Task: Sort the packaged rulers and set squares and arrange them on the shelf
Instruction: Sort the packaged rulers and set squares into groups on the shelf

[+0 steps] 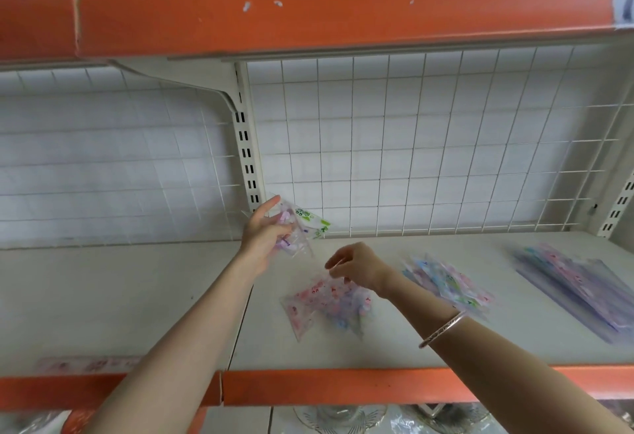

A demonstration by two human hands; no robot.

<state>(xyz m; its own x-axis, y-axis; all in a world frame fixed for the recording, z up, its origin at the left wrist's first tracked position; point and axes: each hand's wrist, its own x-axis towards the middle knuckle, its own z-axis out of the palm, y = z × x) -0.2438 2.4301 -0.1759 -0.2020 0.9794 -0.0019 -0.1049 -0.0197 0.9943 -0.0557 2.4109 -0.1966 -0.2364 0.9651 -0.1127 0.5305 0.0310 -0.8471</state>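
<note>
My left hand holds a clear packet with purple and green print, raised above the white shelf near the back mesh. My right hand hovers just above a pink and blue packet lying flat on the shelf; its fingers are curled, and blur hides whether they pinch the packet's top edge. To the right lies a fanned pile of small packets. Further right is a stack of long ruler packets.
A white wire mesh panel backs the shelf, with a slotted upright at its left. An orange upper shelf edge overhangs. The orange front lip borders the shelf. A pink packet lies at the front left.
</note>
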